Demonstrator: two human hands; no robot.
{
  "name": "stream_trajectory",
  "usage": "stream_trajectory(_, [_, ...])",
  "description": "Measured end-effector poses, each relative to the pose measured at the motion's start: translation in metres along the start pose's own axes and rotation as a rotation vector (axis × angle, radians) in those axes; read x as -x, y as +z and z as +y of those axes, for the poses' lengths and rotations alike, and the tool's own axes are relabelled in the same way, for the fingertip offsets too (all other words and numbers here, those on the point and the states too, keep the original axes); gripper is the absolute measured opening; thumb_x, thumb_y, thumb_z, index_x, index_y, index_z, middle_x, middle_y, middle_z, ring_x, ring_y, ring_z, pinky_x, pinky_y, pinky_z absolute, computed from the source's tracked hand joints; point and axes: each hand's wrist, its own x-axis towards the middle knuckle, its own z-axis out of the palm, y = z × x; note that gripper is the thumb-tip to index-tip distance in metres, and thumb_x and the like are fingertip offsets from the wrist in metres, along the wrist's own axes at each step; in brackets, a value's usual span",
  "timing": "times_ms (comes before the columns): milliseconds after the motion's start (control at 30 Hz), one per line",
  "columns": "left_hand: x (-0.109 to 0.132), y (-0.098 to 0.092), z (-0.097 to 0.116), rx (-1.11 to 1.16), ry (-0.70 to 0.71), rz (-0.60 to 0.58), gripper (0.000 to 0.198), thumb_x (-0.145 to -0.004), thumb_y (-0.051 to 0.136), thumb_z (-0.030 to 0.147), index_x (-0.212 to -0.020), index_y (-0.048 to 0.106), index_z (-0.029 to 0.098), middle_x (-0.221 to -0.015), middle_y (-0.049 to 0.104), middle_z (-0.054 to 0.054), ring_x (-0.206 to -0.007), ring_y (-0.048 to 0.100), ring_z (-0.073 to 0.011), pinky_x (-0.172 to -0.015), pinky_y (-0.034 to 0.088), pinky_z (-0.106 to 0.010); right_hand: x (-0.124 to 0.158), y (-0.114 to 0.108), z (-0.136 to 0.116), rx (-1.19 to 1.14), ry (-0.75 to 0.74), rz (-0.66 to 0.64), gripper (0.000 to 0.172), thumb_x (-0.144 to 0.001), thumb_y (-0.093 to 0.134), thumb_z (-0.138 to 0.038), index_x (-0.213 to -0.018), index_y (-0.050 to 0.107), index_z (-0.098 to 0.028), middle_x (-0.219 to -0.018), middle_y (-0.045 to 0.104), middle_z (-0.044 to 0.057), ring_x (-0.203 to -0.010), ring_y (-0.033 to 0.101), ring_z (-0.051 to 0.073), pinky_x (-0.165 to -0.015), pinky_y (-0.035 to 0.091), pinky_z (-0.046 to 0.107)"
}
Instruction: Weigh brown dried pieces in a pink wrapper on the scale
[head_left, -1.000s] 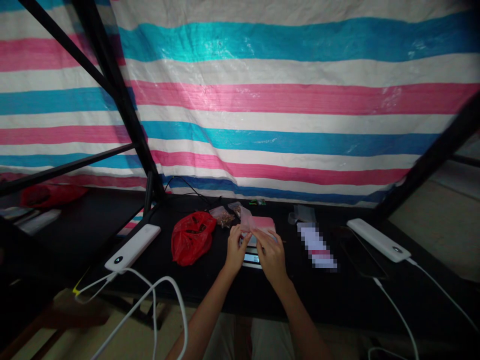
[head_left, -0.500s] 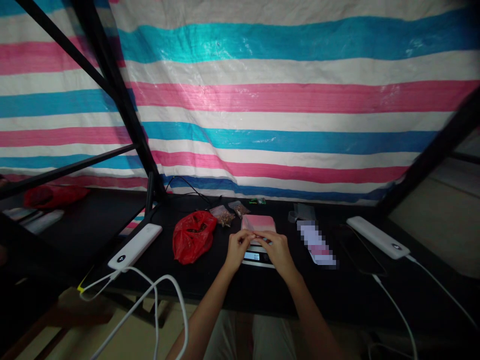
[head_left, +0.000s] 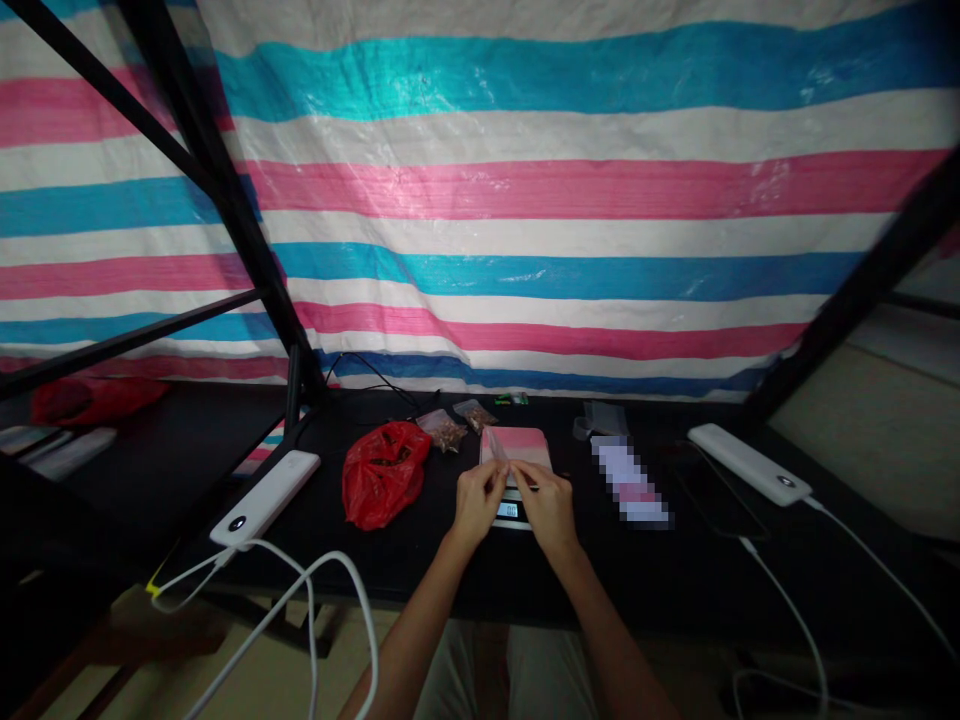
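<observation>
On the surface [head_left: 637,575], a white power bank [head_left: 268,495] is placed near the left edge, and a second power bank [head_left: 748,463] is put near the right edge.

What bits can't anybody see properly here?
All in the head view:
Near edge of the thin, clear plastic bag: hidden by the bare left hand and right hand.
Middle of the flat, white-and-pink digital scale: covered by both hands.
Contents of the shiny, red plastic bag: too dark and small to name.
Pale, oblong phone-like thing: blurred by pixels.
One end of the looped, white cable: cut off by the bottom edge.
</observation>
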Motion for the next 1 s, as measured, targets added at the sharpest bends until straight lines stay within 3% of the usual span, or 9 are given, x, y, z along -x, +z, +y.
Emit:
stream_trajectory(200, [-0.003, 0.005, -0.005, -0.018, -0.050, 0.062, 0.029, -0.085, 0.040, 0.030, -0.060, 0.045, 0.016, -0.055, 0.037, 0.004, -0.052, 0.036, -0.0085, -0.051, 0.027, -0.021, 0.003, 0.018, -0.005, -0.023, 0.074, 0.095, 0.024, -0.083, 0.046, -0.027, -0.086, 0.069, -0.020, -0.083, 0.070, 0.007, -0.072, 0.065, 0.019, -0.070, 0.052, 0.031])
stream_trajectory(367, [-0.003, 0.008, -0.006, -0.034, -0.035, 0.091, 0.025, -0.083, 0.042, 0.025, -0.060, 0.044, 0.017, -0.055, 0.037, 0.004, -0.052, 0.037, -0.0085, -0.052, 0.028, -0.021, 0.001, 0.021, -0.006, -0.038, 0.114, 0.134, 0.023, -0.082, 0.047, -0.027, -0.084, 0.069, -0.019, -0.083, 0.071, 0.007, -0.074, 0.066, 0.020, -0.072, 0.052, 0.031])
stream_trajectory(500, [-0.002, 0.006, -0.006, -0.048, -0.042, 0.126, 0.023, -0.085, 0.040, 0.027, -0.067, 0.049, 0.017, -0.061, 0.047, 0.002, -0.057, 0.043, -0.0100, -0.056, 0.033, -0.021, 0.000, 0.017, -0.005, -0.054, 0.028, 0.126, 0.023, -0.083, 0.048, -0.027, -0.085, 0.070, -0.021, -0.083, 0.071, 0.006, -0.076, 0.066, 0.019, -0.074, 0.052, 0.031])
stream_trajectory(700, [0.000, 0.002, -0.009, -0.069, 0.014, 0.024, 0.021, -0.087, 0.036, 0.025, -0.074, 0.051, 0.017, -0.065, 0.051, 0.001, -0.057, 0.047, -0.0095, -0.056, 0.035, -0.020, 0.006, 0.013, -0.002, -0.056, -0.062, 0.077, 0.022, -0.084, 0.048, -0.026, -0.089, 0.070, -0.022, -0.084, 0.071, 0.006, -0.077, 0.066, 0.019, -0.074, 0.052, 0.031])
stream_trajectory(867, [0.005, 0.007, -0.011, -0.134, 0.093, 0.073, 0.022, -0.085, 0.039, 0.024, -0.069, 0.052, 0.016, -0.060, 0.050, 0.001, -0.054, 0.046, -0.0086, -0.053, 0.035, -0.019, 0.004, 0.011, 0.005, -0.103, 0.059, 0.184, 0.021, -0.081, 0.053, -0.032, -0.083, 0.070, -0.019, -0.080, 0.071, 0.006, -0.072, 0.066, 0.020, -0.072, 0.052, 0.032])
stream_trajectory(1000, [0.008, 0.011, -0.009, -0.177, 0.139, 0.003, 0.021, -0.084, 0.040, 0.022, -0.069, 0.053, 0.017, -0.057, 0.049, 0.002, -0.052, 0.046, -0.0084, -0.054, 0.035, -0.019, -0.004, 0.004, 0.014, -0.126, 0.204, 0.284, 0.025, -0.079, 0.053, -0.035, -0.084, 0.070, -0.018, -0.079, 0.070, 0.006, -0.071, 0.066, 0.021, -0.071, 0.052, 0.032])
